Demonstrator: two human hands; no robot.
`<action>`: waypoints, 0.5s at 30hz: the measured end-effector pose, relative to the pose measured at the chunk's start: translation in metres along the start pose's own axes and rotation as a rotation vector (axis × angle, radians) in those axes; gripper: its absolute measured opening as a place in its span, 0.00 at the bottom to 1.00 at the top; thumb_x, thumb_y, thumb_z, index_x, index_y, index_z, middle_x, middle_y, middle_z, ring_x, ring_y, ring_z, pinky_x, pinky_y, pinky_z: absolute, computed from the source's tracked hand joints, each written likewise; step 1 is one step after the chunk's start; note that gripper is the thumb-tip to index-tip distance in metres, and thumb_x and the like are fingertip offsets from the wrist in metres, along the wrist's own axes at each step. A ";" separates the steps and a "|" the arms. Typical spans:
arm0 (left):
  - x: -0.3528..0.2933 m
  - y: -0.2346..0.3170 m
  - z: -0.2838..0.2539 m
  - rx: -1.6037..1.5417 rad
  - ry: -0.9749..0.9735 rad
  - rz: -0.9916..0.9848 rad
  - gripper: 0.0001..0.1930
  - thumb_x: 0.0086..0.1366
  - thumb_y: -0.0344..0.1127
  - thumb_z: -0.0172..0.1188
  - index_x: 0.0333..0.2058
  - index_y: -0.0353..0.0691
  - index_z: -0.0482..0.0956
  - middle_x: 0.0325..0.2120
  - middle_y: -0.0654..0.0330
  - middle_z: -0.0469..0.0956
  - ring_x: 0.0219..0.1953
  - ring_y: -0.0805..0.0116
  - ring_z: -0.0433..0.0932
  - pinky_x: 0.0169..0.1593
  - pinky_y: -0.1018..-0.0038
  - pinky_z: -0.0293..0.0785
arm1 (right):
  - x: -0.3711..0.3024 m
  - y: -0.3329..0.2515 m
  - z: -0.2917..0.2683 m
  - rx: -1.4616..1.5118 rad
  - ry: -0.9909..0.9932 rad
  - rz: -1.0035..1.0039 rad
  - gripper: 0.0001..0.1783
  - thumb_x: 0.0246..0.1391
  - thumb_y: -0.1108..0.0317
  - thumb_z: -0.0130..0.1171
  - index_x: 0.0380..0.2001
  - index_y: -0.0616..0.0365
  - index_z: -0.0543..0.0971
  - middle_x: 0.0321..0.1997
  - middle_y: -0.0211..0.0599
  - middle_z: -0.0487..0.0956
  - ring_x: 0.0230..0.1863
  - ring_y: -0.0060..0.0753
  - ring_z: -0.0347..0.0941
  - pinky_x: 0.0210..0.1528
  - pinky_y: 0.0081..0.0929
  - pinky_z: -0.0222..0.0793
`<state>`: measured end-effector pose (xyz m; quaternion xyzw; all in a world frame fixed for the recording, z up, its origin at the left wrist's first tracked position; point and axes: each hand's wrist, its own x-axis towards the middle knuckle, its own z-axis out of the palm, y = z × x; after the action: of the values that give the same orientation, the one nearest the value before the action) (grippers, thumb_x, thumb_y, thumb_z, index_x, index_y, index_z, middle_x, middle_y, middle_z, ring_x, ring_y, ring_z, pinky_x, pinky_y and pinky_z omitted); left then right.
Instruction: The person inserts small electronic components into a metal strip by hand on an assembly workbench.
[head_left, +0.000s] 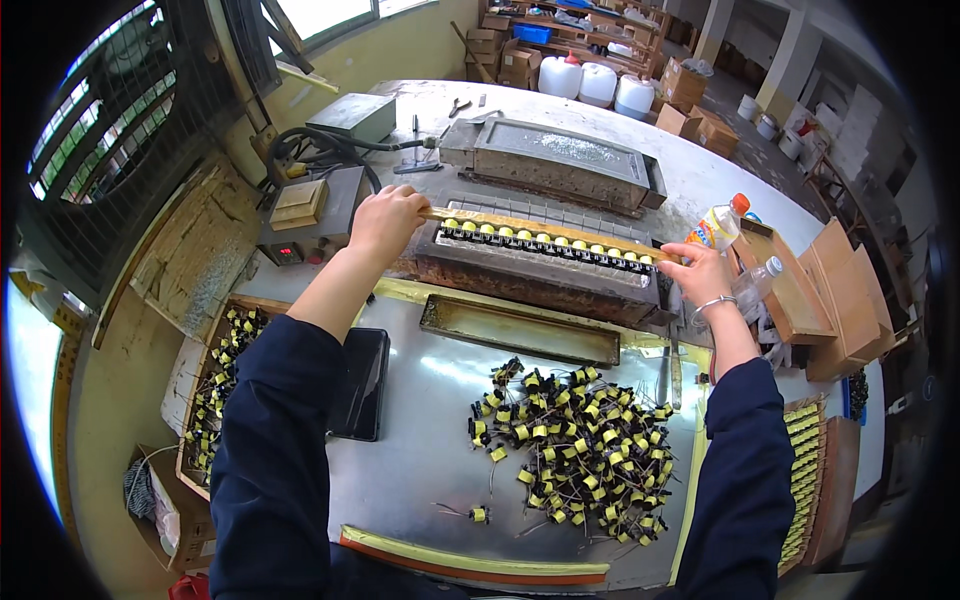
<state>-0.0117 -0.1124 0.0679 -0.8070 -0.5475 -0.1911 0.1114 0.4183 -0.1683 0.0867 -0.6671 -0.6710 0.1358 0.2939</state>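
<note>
My left hand (388,222) and my right hand (700,272) grip opposite ends of a long wooden strip (560,225). Along the strip runs a row of small yellow-and-black wound coils (540,240). The strip is level over a long metal solder bath (530,272), with the coils at its opening; whether their undersides touch what is inside cannot be made out. Both hands have fingers closed on the wood, and a bracelet circles my right wrist. Nearer me, a loose pile of similar coils (580,450) lies on a shiny metal sheet (410,480).
A shallow metal tray (520,345) lies before the bath; a second metal trough (560,150) stands behind it. Left are a control box (330,215), a black flat case (365,385) and a coil-filled wooden box (185,425). Bottles (715,228) and cardboard (850,290) stand right.
</note>
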 end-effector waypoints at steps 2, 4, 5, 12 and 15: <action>0.001 0.001 0.000 0.002 0.009 0.009 0.10 0.55 0.38 0.60 0.36 0.48 0.80 0.36 0.66 0.77 0.42 0.63 0.75 0.45 0.69 0.72 | -0.001 0.000 -0.002 -0.007 0.012 0.020 0.18 0.39 0.58 0.69 0.36 0.53 0.83 0.37 0.39 0.81 0.39 0.34 0.77 0.45 0.25 0.70; 0.001 0.002 0.000 -0.004 -0.006 -0.007 0.10 0.55 0.38 0.61 0.36 0.47 0.80 0.36 0.66 0.77 0.43 0.63 0.74 0.45 0.69 0.72 | -0.001 -0.003 -0.002 -0.006 0.018 0.036 0.19 0.39 0.58 0.69 0.36 0.52 0.83 0.37 0.38 0.81 0.39 0.34 0.77 0.45 0.26 0.70; 0.001 0.002 0.000 -0.004 -0.006 -0.007 0.10 0.55 0.38 0.61 0.36 0.47 0.80 0.36 0.66 0.77 0.43 0.63 0.74 0.45 0.69 0.72 | -0.001 -0.004 -0.002 -0.006 0.019 0.036 0.19 0.39 0.58 0.69 0.36 0.52 0.83 0.37 0.38 0.81 0.39 0.34 0.77 0.45 0.26 0.70; 0.000 -0.002 -0.002 0.002 -0.007 -0.020 0.09 0.54 0.37 0.61 0.35 0.47 0.80 0.36 0.65 0.78 0.42 0.63 0.75 0.44 0.69 0.72 | 0.003 -0.001 0.004 -0.030 0.008 -0.014 0.18 0.39 0.58 0.69 0.35 0.53 0.83 0.38 0.38 0.81 0.38 0.35 0.77 0.45 0.27 0.70; -0.003 -0.008 -0.003 0.008 -0.002 -0.025 0.09 0.54 0.37 0.61 0.35 0.47 0.80 0.35 0.65 0.78 0.42 0.63 0.75 0.44 0.69 0.72 | 0.004 -0.010 0.007 0.013 -0.016 0.018 0.17 0.39 0.58 0.69 0.35 0.53 0.83 0.38 0.39 0.80 0.39 0.36 0.76 0.45 0.27 0.70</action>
<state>-0.0204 -0.1130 0.0693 -0.8000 -0.5583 -0.1895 0.1113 0.4061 -0.1640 0.0875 -0.6702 -0.6662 0.1481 0.2915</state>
